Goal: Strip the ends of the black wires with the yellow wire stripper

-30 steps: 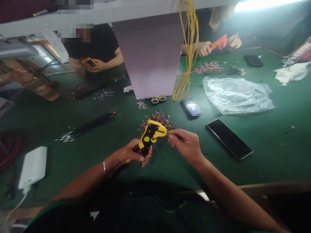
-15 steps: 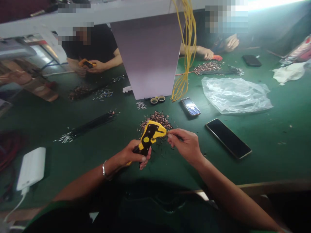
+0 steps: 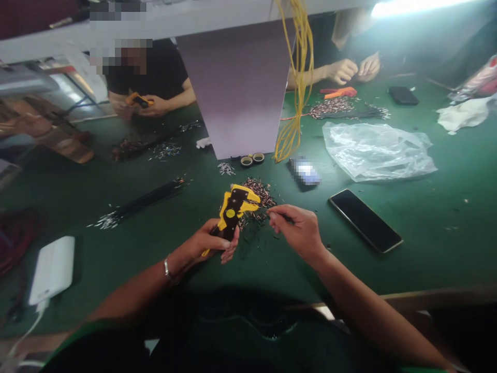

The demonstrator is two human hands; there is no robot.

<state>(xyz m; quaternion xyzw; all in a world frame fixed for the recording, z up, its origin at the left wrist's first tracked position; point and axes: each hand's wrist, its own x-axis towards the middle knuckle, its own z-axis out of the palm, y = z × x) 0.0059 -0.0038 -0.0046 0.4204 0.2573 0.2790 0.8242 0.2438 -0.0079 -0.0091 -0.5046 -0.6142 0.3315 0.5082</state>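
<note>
My left hand [image 3: 209,239] is wrapped round the handles of a yellow and black wire stripper [image 3: 233,212], its jaws pointing right. Just right of those jaws, my right hand [image 3: 297,228] pinches a short wire [image 3: 267,211], of which only a tiny tip shows at the fingertips. A gap separates this tip from the tool. Beneath and behind the stripper lies a heap of short wire pieces [image 3: 260,191] with coppery ends. On the left, a bundle of black wires [image 3: 143,202] with pale tips rests on the green table [image 3: 155,264].
Beyond the heap are tape rolls [image 3: 252,160], small metal pieces [image 3: 225,169] and a keypad phone [image 3: 305,172]. A smartphone [image 3: 365,220] and plastic bag [image 3: 378,153] lie right; a white power bank [image 3: 52,269] left. Yellow wires [image 3: 303,77] hang by a panel [image 3: 236,88]. Two co-workers sit opposite.
The stripper has moved left, away from my right fingers, and the wire is now clear of its jaws. Across the table, a co-worker's hand has let go of an orange-red tool.
</note>
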